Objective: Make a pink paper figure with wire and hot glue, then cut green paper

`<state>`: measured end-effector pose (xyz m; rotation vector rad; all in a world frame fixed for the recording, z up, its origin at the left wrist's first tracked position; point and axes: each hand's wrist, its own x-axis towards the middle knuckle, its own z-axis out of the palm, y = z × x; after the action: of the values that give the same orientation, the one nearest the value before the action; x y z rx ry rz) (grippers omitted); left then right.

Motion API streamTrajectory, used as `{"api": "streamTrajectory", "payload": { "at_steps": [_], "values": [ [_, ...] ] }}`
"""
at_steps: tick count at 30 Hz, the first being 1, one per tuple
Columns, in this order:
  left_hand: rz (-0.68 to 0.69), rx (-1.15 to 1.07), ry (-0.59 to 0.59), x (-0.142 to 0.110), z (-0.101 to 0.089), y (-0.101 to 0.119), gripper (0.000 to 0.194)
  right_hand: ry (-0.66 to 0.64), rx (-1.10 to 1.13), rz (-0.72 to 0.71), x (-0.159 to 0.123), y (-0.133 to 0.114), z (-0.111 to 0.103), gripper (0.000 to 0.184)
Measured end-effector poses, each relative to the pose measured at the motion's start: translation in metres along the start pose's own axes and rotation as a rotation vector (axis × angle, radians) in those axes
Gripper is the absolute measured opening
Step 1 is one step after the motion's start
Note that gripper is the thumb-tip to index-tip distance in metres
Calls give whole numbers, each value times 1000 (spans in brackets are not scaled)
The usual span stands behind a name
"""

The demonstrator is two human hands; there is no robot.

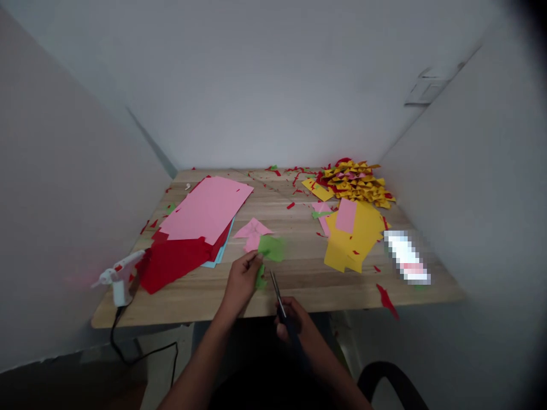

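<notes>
Thumb and fingers of my left hand pinch a piece of green paper, which sticks out to the right above the table. Below it, beside the fingers, shows another bit of green; whether it belongs to the same piece I cannot tell. My right hand is wrapped round a pair of scissors, whose blades point up and away from me. The blade tips are just below the green paper, apart from it. Behind the left fingertips lies a folded pink paper shape.
On the left are pink sheets, red paper and a corded white glue gun. Yellow sheets and a heap of folded yellow pieces lie right. A pixelated bright rectangle is near the right edge. Red scraps are scattered about.
</notes>
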<state>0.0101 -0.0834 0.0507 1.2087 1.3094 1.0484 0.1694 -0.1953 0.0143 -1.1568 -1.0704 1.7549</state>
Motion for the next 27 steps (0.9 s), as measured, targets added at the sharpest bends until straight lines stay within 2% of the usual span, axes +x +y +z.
{"api": "streamTrajectory", "payload": {
  "at_steps": [3,6,12,17,20,23,27],
  "values": [
    [21,9,-33,-4,2,0,27,31,-26,-49,19,-11,-4,56],
    [13,0,-65,-9,-1,-2,26,-1,-50,-62,29,-10,-8,55],
    [-146,-136,-69,-15,-6,4,57,-33,18,10,23,2,0,52],
    [-216,-178,-102,-15,-4,17,66,-88,109,49,17,-6,7,55],
    [-213,-118,-129,-13,-5,19,66,-72,151,52,19,-10,8,58],
    [-203,-61,-94,-11,-7,13,64,-48,184,82,18,-10,11,60],
    [-167,20,1,-6,-11,-3,44,38,260,139,9,-5,19,60]
  ]
}}
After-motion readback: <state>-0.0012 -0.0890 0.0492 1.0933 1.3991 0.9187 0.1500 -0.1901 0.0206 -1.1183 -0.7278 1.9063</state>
